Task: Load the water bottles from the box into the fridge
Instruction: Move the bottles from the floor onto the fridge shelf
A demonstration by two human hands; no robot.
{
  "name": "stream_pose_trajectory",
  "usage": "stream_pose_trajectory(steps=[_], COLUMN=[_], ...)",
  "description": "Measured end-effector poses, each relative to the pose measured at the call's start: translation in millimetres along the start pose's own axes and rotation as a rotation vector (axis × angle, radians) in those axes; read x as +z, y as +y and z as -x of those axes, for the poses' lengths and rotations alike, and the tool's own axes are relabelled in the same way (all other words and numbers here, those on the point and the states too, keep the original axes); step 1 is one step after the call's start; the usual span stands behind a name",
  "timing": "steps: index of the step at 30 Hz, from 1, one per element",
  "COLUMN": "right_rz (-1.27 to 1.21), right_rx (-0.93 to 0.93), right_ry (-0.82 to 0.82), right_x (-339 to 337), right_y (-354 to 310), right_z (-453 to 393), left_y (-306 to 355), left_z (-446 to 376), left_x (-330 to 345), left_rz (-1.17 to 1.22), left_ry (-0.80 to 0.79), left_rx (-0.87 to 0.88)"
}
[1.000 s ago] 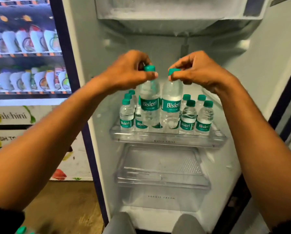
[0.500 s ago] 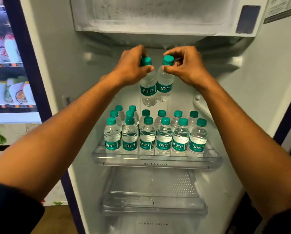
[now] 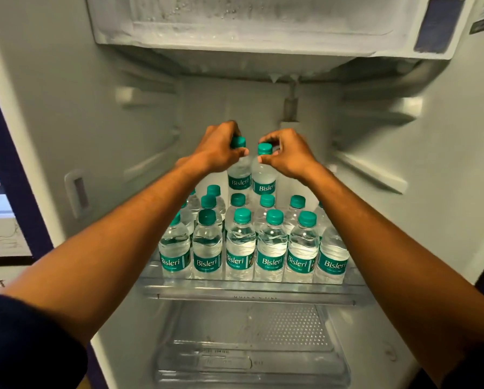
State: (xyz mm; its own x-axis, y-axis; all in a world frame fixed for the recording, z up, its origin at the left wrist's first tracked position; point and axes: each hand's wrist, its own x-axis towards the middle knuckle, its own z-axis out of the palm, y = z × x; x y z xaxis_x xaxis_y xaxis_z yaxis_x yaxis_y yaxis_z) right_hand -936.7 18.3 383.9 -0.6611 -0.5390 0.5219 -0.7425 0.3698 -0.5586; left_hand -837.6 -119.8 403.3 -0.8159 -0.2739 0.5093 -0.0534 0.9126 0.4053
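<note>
The fridge stands open in front of me, its clear shelf (image 3: 252, 290) carrying several small water bottles (image 3: 271, 245) with green caps and green labels, in rows. My left hand (image 3: 218, 148) pinches one water bottle (image 3: 238, 178) by its cap. My right hand (image 3: 287, 153) holds a second water bottle (image 3: 264, 181) the same way. Both bottles hang upright, side by side, above the back rows of the shelf. The box is out of view.
The frosted freezer compartment (image 3: 249, 26) hangs overhead. Empty shelf rails (image 3: 375, 169) line both side walls. A clear drawer cover (image 3: 252, 341) sits below the shelf. A dark fridge edge (image 3: 13, 175) and another cooler lie to the left.
Both hands have carried their bottles deeper into the fridge and lower, toward the back rows. My view has moved closer and tilted up.
</note>
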Motion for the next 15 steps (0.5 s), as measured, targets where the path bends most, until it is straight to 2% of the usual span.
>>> stream_pose_trajectory(steps=[15], right_rz=[0.029], right_rx=[0.238], right_ry=[-0.175], right_x=[32], right_y=[20], right_z=[7], left_y=[-28], left_z=[-4], left_x=[42], left_rz=[-0.116], left_ry=[-0.273], left_rx=[-0.050])
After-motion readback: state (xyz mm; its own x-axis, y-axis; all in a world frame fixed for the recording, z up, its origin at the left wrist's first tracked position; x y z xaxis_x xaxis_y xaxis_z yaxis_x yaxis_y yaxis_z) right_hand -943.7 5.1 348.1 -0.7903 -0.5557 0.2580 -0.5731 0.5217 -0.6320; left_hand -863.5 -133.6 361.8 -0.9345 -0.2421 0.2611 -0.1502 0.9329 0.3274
